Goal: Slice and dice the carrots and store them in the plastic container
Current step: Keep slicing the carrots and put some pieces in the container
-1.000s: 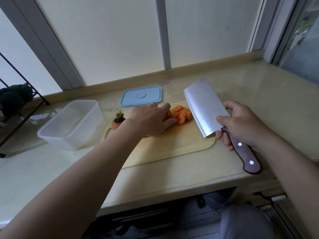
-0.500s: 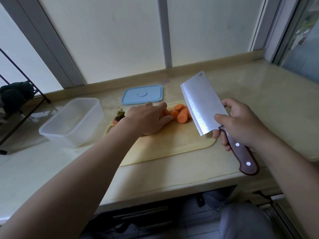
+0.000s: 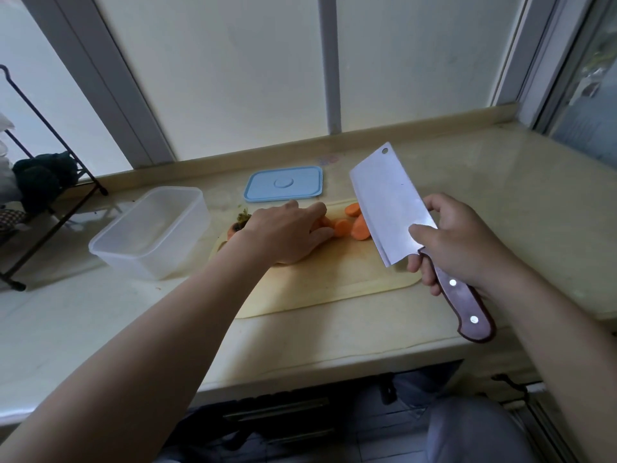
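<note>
Cleaver (image 3: 387, 202) partly hides carrot slices (image 3: 342, 227) — blue lid (image 3: 283, 183) behind cutting board (image 3: 334, 279).

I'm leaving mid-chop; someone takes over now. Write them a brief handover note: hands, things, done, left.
Left hand holds the orange carrot down on the pale yellow cutting board. Right hand grips the brown-handled steel cleaver, raised over the board.
A few round carrot slices lie between hand and blade; the cut-off carrot top sits at the board's left end. The clear rectangular plastic container stands left of the board, no carrot visible inside; its blue lid lies behind the board.
Done: some slicing. Left: finish slicing, dice, fill the container.
</note>
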The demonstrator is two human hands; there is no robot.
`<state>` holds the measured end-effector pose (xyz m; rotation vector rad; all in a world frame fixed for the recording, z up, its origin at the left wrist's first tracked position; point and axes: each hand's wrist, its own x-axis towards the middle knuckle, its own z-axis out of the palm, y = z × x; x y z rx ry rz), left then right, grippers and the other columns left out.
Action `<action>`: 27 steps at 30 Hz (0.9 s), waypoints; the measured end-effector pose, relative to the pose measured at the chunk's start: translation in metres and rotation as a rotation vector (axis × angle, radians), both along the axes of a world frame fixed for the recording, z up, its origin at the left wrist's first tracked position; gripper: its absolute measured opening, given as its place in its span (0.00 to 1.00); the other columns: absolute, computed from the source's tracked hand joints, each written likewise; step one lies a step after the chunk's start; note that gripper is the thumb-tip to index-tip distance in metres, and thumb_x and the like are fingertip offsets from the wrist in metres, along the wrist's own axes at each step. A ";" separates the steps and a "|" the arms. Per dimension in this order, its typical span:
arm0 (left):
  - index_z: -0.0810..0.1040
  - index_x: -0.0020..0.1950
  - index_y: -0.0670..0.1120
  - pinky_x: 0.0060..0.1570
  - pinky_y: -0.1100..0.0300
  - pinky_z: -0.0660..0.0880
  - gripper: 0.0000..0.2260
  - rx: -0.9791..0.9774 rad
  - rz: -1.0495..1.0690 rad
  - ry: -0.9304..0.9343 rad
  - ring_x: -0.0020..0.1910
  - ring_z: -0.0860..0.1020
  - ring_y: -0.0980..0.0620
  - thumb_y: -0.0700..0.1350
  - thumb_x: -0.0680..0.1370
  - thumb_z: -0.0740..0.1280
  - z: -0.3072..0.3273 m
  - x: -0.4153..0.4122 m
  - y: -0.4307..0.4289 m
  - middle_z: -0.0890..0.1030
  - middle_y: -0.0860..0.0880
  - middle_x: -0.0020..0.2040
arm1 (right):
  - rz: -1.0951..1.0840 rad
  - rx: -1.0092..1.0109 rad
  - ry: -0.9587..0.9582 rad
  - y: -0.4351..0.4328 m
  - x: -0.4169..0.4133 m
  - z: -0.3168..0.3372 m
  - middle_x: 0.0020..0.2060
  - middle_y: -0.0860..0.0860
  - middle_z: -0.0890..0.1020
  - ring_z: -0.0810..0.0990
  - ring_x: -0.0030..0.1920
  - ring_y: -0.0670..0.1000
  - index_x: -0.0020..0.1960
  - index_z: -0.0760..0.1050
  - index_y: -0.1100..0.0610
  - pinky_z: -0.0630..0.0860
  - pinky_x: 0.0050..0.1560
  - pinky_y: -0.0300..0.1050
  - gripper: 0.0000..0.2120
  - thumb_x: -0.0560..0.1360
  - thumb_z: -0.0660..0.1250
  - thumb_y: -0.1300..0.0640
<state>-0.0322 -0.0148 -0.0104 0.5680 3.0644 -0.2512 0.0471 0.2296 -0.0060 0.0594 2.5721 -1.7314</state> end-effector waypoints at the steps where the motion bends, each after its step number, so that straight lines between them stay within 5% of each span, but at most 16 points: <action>1: 0.66 0.61 0.57 0.42 0.51 0.73 0.20 0.003 0.010 -0.002 0.44 0.74 0.46 0.68 0.80 0.49 0.000 0.000 -0.001 0.72 0.49 0.49 | -0.002 0.012 -0.014 0.000 0.000 0.000 0.32 0.63 0.82 0.74 0.22 0.57 0.58 0.71 0.55 0.73 0.24 0.47 0.11 0.80 0.57 0.66; 14: 0.65 0.65 0.59 0.41 0.52 0.71 0.20 0.024 -0.015 -0.002 0.44 0.74 0.48 0.69 0.80 0.50 0.000 0.003 -0.006 0.70 0.51 0.49 | 0.030 0.246 -0.024 -0.040 0.006 0.019 0.38 0.63 0.83 0.79 0.23 0.52 0.59 0.67 0.56 0.77 0.25 0.44 0.12 0.78 0.55 0.64; 19: 0.64 0.65 0.60 0.41 0.52 0.70 0.19 0.055 -0.092 -0.018 0.44 0.74 0.48 0.68 0.80 0.52 -0.001 0.003 -0.010 0.71 0.51 0.50 | 0.040 0.402 -0.016 -0.062 0.006 0.024 0.43 0.60 0.81 0.84 0.30 0.56 0.59 0.64 0.55 0.83 0.27 0.51 0.08 0.80 0.56 0.62; 27: 0.65 0.65 0.59 0.42 0.52 0.70 0.18 0.056 -0.148 -0.012 0.45 0.75 0.46 0.66 0.79 0.52 -0.003 0.008 -0.012 0.73 0.50 0.51 | 0.053 0.366 -0.038 -0.076 -0.003 0.018 0.42 0.62 0.82 0.84 0.28 0.55 0.62 0.65 0.54 0.83 0.27 0.51 0.14 0.78 0.55 0.63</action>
